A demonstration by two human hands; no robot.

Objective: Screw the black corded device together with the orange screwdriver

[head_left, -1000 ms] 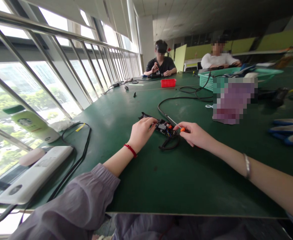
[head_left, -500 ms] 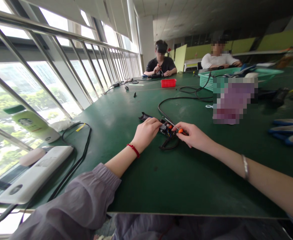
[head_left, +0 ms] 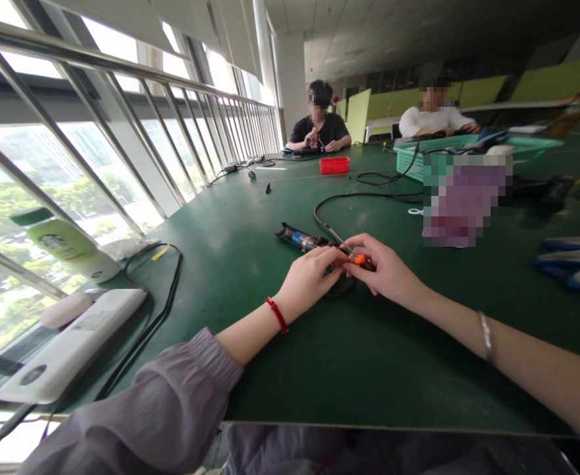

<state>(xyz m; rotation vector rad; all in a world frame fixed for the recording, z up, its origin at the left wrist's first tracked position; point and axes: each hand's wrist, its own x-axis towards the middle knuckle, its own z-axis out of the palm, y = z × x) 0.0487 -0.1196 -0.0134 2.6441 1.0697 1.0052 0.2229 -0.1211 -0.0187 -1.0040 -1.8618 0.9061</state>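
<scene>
A dark, elongated device with exposed insides and a blue-silver part lies on the table, its right end covered by my hands. My right hand is closed around a screwdriver with an orange and black handle; its thin metal shaft points up and left. My left hand has its fingertips pinched together over the device's right end, touching or almost touching the right fingertips. What lies between the left fingertips is hidden. A black cable curves behind the device.
On the green table stand a green-capped bottle, a white power bank-like box, a red tray and a green basket. Gloves lie at right. Two people sit across the table.
My left hand has moved right, off the device's middle to beside the right fingertips, uncovering the blue-silver part. The right hand has stayed nearly in place with the screwdriver.
</scene>
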